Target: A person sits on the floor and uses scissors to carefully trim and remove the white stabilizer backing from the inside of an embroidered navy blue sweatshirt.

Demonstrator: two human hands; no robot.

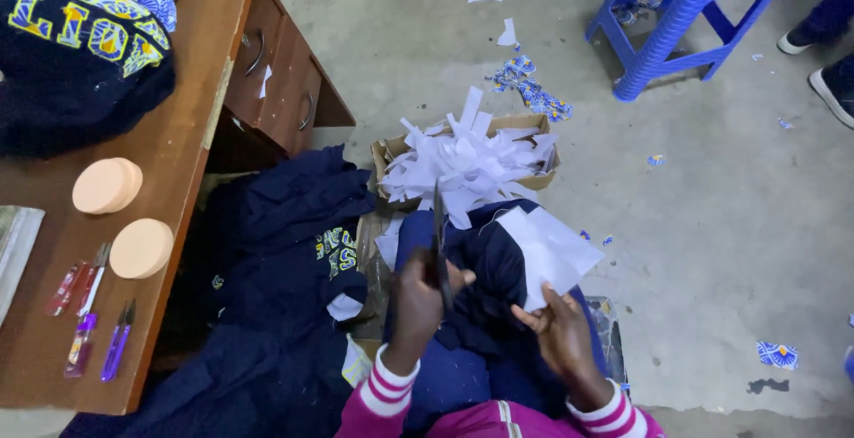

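The left hand (418, 296) grips scissors (439, 247) (blades up), with the white sheet (551, 251) at two o'clock, pinched by the right hand (560, 331).

- A grey concrete floor (729, 225) fills the room, littered with white and blue patterned scraps (530, 89).
- A wooden desk (178, 149) stands at the left, its drawers (276, 69) fitted with curved metal handles.
- A blue plastic stool (685, 16) stands at the upper right.
- Light is even and soft.
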